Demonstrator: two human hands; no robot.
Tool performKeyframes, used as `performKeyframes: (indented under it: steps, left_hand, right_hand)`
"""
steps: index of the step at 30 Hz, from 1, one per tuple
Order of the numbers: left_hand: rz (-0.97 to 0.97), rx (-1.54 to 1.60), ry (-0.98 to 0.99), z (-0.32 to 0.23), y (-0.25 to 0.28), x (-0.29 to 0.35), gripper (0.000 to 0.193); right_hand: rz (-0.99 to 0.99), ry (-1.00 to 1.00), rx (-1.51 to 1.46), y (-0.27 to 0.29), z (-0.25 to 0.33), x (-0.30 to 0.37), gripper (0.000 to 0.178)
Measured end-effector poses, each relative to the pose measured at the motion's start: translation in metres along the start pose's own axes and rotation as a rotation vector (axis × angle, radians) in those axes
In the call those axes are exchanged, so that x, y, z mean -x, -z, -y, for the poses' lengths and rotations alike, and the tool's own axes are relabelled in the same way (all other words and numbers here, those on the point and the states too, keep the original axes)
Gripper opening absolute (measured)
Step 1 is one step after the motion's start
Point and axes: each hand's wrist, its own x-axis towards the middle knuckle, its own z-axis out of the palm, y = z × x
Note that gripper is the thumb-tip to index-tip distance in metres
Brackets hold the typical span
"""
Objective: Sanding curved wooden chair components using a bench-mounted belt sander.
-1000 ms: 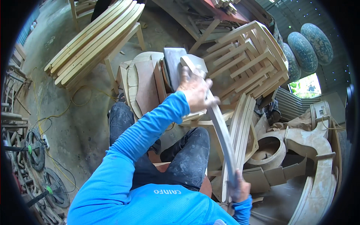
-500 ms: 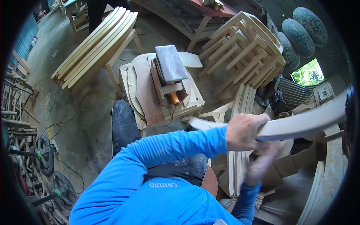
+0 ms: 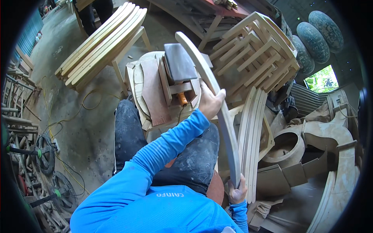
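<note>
A long curved wooden slat (image 3: 222,108) is held between my two hands, running from beside the grey belt at its far end down to my right side. My left hand (image 3: 211,101) is closed around the slat near its middle. At the near end, my right hand (image 3: 237,190) grips the slat by its tip. Just left of the slat's far end sits what looks like an upturned belt sander (image 3: 180,64) with a grey belt and an orange handle. It is wedged between boards on a wooden stand (image 3: 155,93) in front of my knees.
Several similar curved slats (image 3: 250,143) lean at my right, and more lie stacked on a trestle (image 3: 101,44) at the far left. Wooden frames (image 3: 258,50) are piled at the far right. A yellow cord (image 3: 91,100) crosses the floor at left. Cardboard (image 3: 274,180) lies at right.
The slat has swung from pointing right to pointing away from me, its far end now beside the sander. My left hand moved left and away; my right hand moved nearer, onto the slat's end.
</note>
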Motion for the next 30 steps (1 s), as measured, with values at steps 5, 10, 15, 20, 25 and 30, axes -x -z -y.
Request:
performKeyframes:
  steps: [5,10,15,20,25,30]
  left_hand:
    - [0.124,-0.976,-0.429,-0.016,0.034,0.012,0.093]
    - [0.232,-0.980,-0.300,-0.023,0.064,-0.053,0.066]
    - [0.130,-0.993,-0.108,0.002,0.105,-0.162,0.082]
    - [-0.061,-0.899,-0.378,0.013,0.111,-0.095,0.086]
    - [0.033,-0.804,-0.339,0.019,0.131,0.003,0.083]
    - [0.028,-0.846,-0.463,-0.007,0.136,0.005,0.072]
  right_hand:
    - [0.143,-0.049,0.091,-0.004,-0.019,0.019,0.059]
    - [0.225,-0.051,0.213,-0.024,0.014,-0.042,0.055]
    - [0.309,0.061,0.297,-0.066,0.057,-0.167,0.041]
    - [0.338,0.355,0.420,-0.132,0.074,-0.325,0.036]
    - [0.259,0.497,0.533,-0.216,0.140,-0.457,0.036]
    - [0.212,0.436,0.567,-0.244,0.183,-0.468,0.040]
